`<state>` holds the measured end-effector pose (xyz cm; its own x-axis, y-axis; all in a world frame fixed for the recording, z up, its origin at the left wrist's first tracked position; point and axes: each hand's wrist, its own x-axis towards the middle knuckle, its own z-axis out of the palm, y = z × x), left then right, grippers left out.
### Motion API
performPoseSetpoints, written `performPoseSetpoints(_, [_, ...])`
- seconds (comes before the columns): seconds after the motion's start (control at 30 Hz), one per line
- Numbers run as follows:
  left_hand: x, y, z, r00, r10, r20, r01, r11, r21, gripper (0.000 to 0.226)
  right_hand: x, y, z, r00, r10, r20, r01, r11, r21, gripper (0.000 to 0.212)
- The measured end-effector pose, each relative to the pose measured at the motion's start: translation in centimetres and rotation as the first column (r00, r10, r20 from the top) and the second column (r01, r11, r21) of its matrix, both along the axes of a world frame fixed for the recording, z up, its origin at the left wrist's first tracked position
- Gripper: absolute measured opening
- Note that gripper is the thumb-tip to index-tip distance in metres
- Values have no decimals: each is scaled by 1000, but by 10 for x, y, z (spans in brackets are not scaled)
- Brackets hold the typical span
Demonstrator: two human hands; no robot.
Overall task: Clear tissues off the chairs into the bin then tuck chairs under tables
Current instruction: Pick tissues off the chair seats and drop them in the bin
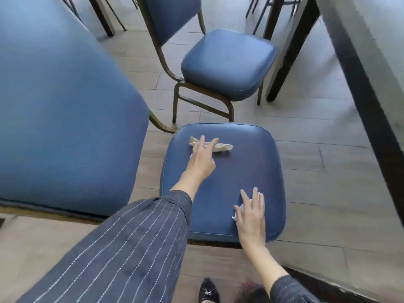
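A blue padded chair seat (244, 169) lies right below me. A crumpled beige tissue (222, 147) rests near its far edge. My left hand (202, 159) reaches over it, fingers spread and touching the tissue, not closed on it. My right hand (251, 213) lies flat with fingers apart over a white tissue (237, 212) at the seat's near right part; only the tissue's edges show beside the fingers. No bin is in view.
A second blue chair (227, 64) stands just beyond, its seat bare, pulled out from the table (371, 68) on the right. A large blue chair back (61, 106) fills the left. Dark table legs (284, 62) stand on the grey plank floor. My shoe (207, 291) shows below.
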<state>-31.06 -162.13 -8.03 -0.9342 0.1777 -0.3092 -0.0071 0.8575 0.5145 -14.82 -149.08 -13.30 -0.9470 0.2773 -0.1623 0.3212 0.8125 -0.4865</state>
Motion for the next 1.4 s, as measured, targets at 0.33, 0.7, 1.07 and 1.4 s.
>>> performPoseSetpoints(0.33, [35,13,-44,981,-133,-141,125,990,-69,55,-3,15,-7,986,3,-166,2,999,32,40])
performPoseSetpoints(0.7, [213,31,10,993,-115,37,114,993,21,24,113,14,34,985,-168,-36,167,985,-42,30])
performPoseSetpoints(1.07, [455,63,-55,969,34,246,-130,914,385,8,353,40,-25,920,-371,126,377,926,-28,25])
performPoseSetpoints(1.4, [526,75,-177,930,5,368,-170,892,418,60,422,62,-137,907,-266,325,345,914,-214,53])
